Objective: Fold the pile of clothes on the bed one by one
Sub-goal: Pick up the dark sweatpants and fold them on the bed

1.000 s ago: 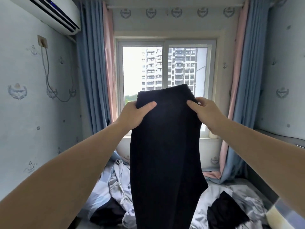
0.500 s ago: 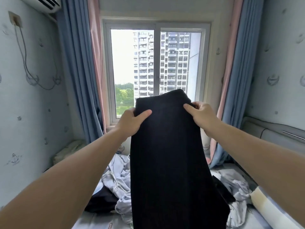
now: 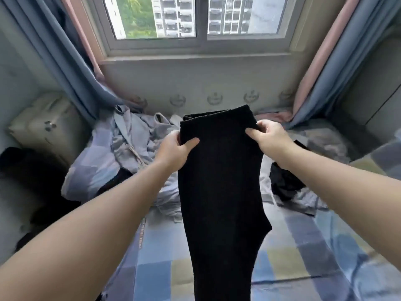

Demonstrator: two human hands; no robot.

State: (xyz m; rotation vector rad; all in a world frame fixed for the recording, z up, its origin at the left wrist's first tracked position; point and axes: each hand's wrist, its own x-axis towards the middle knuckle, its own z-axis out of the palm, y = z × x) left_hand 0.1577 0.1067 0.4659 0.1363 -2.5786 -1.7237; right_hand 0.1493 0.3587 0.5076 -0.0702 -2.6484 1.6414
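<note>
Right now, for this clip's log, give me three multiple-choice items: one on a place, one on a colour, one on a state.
1. Where does the pale blue heap lie?
A. on the windowsill
B. on the bed, left of the held garment
C. on the floor

2. What colour is the held garment?
A. white
B. red
C. black

3. How is the garment held?
A. the left hand and the right hand each grip its top, and it hangs down
B. it lies flat, untouched
C. one hand alone holds it

Answers:
1 B: the heap rests on the bedding, on the left arm's side of the garment.
2 C: the cloth is black all over.
3 A: a thumb pinches each side near the top edge, and the rest hangs over the bed.
</note>
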